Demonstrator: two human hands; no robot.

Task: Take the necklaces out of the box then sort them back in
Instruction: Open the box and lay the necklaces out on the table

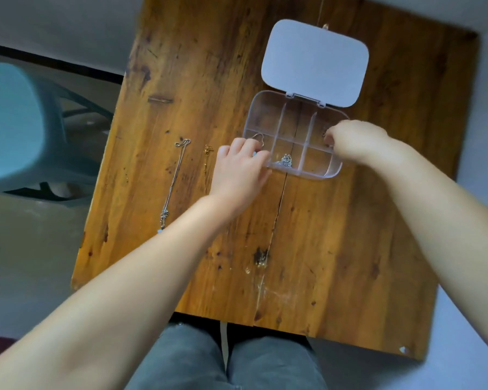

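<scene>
Left hand point(241, 167) fingers curled, steadying box point(268, 108) at nine o'clock edge. Right hand point(350, 142) pinching something small over three o'clock compartment. Bunched silver necklace point(285, 160) in near-middle compartment, between hands, nearer left.

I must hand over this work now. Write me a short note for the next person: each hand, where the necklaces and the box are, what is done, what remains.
Left hand: rests at the near left corner of the clear box, fingers curled; whether it grips anything is unclear.
Right hand: pinching something small at the box's right side.
Lid: open, lying flat.
Out on the table: silver necklace and gold necklace, left of the box.
In the box: a silver chain, near middle compartment.
Left: finish emptying, then sort all back in.
</scene>
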